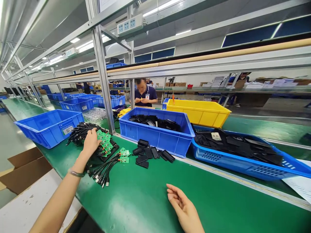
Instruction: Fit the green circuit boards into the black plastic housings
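Cables (79, 133) and green circuit boards (105, 142) beneath left hand (91, 141)

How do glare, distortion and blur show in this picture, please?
Head view: pale glare on the green tabletop, low left of centre; head view: apparent stretching at the perforated blue basket toward the right edge; head view: left hand and right hand without obvious blur.

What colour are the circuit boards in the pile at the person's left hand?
The circuit boards are bright green; the head view shows them best.
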Demonstrator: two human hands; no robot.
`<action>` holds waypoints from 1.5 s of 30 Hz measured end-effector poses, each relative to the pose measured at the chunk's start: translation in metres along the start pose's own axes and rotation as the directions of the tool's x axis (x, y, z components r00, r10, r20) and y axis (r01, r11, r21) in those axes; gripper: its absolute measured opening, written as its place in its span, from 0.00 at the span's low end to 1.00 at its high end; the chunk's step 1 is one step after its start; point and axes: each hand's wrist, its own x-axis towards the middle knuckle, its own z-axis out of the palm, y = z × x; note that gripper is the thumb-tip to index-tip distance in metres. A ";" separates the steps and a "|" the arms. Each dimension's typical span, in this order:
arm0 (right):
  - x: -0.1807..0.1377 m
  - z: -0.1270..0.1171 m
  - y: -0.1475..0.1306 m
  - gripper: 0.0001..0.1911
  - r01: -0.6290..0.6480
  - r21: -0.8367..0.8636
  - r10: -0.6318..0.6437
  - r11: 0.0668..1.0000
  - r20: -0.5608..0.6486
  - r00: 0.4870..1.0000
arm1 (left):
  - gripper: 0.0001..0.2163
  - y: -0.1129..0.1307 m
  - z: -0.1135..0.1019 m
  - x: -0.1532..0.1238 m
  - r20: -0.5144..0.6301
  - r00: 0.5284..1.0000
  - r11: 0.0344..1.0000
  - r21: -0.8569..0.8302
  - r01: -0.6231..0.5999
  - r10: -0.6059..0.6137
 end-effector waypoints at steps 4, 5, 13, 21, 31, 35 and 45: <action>-0.001 0.002 -0.001 0.25 0.019 0.014 -0.019 1.000 -0.007 1.000 | 0.26 0.005 -0.044 -0.021 -0.199 0.980 0.990 -0.143 -0.021 -0.008; -0.002 0.002 -0.002 0.25 0.025 0.016 -0.024 1.000 -0.006 1.000 | 0.26 0.006 -0.061 -0.027 -0.250 0.968 0.981 -0.192 -0.029 -0.020; -0.010 0.003 -0.027 0.25 -0.008 0.051 0.003 0.999 0.089 0.996 | 0.29 0.051 -0.140 -0.062 0.322 0.940 0.359 -0.895 0.263 0.115; -0.011 -0.009 -0.042 0.31 -0.307 0.598 0.140 0.740 0.310 0.940 | 0.18 0.191 0.010 -0.128 0.655 0.532 0.015 -0.638 0.770 0.537; 0.001 -0.016 -0.036 0.20 -0.224 0.507 0.199 0.832 0.104 0.974 | 0.21 0.217 0.050 -0.147 0.571 0.529 -0.033 -0.659 0.751 0.628; 0.003 -0.003 -0.025 0.20 -0.038 0.334 0.085 0.942 -0.127 0.988 | 0.19 0.218 0.048 -0.157 0.542 0.633 0.019 -0.767 0.641 0.553; 0.001 -0.005 -0.038 0.18 0.005 0.424 0.035 0.906 -0.087 0.996 | 0.21 0.217 0.044 -0.164 0.574 0.530 -0.050 -0.647 0.761 0.624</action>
